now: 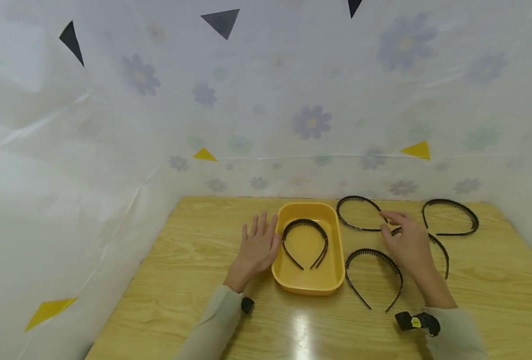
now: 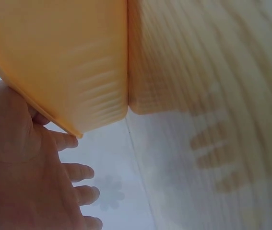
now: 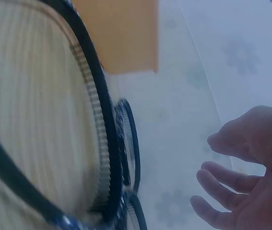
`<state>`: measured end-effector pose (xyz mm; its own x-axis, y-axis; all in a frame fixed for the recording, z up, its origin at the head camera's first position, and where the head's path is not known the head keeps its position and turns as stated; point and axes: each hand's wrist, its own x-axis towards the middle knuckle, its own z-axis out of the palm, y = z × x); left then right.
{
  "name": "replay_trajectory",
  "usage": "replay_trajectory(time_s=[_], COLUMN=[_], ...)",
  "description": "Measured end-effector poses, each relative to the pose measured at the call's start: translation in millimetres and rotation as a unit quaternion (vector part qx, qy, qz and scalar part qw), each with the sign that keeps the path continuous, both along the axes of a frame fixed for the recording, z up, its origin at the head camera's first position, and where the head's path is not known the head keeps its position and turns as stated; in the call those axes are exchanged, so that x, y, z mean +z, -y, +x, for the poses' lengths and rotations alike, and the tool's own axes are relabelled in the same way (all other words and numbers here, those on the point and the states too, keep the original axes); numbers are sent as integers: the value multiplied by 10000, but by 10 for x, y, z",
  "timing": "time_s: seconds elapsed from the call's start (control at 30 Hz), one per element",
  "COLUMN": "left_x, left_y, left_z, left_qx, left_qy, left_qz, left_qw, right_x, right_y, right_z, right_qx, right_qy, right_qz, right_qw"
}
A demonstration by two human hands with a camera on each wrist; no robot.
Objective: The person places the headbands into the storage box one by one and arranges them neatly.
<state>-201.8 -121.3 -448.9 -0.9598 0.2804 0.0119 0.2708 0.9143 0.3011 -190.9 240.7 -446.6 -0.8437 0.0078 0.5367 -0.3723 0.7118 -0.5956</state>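
A black toothed headband (image 1: 305, 221) lies inside a yellow plastic tray (image 1: 308, 290), with a doubled leg on its right side. My left hand (image 1: 257, 250) rests along the tray's left side, fingers straight; in the left wrist view its thumb side meets the rim (image 2: 54, 120). My right hand (image 1: 410, 247) is over another black headband (image 1: 441, 247), partly covering it from the head view. Its fingers (image 3: 217, 184) are loosely bent, with nothing between them and the thumb. In the right wrist view, a headband (image 3: 97, 96) looms large beside the hand.
More black headbands lie right of the tray: one in front (image 1: 374, 252), one behind (image 1: 358, 198) and one at the far right (image 1: 473, 220). Underneath is a wood-grain table (image 1: 194, 285). A white flower-patterned sheet (image 1: 257, 125) hangs behind and at the left.
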Motion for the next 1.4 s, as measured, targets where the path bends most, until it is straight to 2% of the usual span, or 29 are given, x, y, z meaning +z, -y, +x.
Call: replay_trajectory(time_s=[0.2,0.33,0.53,0.83,0.93,1.07,1.17,1.4], left_x=[-10,-9,-18,-54,-40,-39,-44,-38], left_y=[27,30,6,-53,-54,-35,-19,4], left_z=[-14,-32,-30,-53,-69,-90,-97,-42], left_qx=[38,28,-39,-102,-77,-30,-33,-5], left_qy=[-45,-49,61,78,36,12,6,10], left_qz=[-103,-216,-235,-242,-263,-261,-189,-32], left_qw=[9999,9998,9997,9996,9996,9997,9998,10000], right_x=[13,-25,-152,-375,-375,-302,-261,-319], right_y=[-323,-524,-857,-1331,-1453,-1551,-1604,-1741], right_z=[-13,-15,40,48,3,-67,-97,-128], right_qx=[-437,-731,-1121,-1464,-1583,-1958,-2138,-2125], right_qy=[494,655,828,1269,1556,2148,2367,2492], right_qz=[-154,-266,-489,-169,-185,-310,-380,-454], right_qw=[9977,9948,9890,9809,9749,9563,9470,9438])
